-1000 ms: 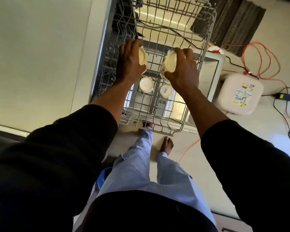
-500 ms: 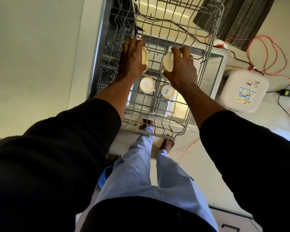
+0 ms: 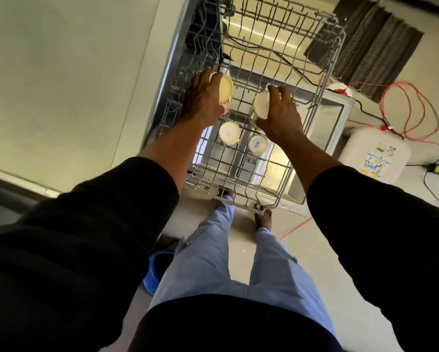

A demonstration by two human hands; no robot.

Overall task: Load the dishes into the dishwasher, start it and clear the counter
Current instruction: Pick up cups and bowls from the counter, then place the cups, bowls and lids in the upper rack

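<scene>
Count first: four cups in total. Two are parked upside down in the wire rack (image 3: 284,180), side by side just above the middle of the frame. One is the orange-marked cup (image 3: 229,133), and the lettered cup (image 3: 257,144) is right beside it. The other two are in the hands, a bit higher up in the picture.

The left hand (image 3: 203,100) has its fingers wrapped round the side of the left cup (image 3: 225,94), back of the hand towards the camera and the cup's pale base tipped to the right. The right hand (image 3: 280,115) has its fingers curled over the right cup (image 3: 261,105), with that base facing left. So the two bases sort of look at each other. I can't tell if either held cup is touching the wires. Both arms are stretched forward, with black sleeves ending at the forearms.

The open dishwasher door (image 3: 327,118) lies under the rack. There's one white jug (image 3: 375,158) at the right edge and one red cable (image 3: 416,107) looping upper right. One dark mat (image 3: 365,41) is at the top right.
</scene>
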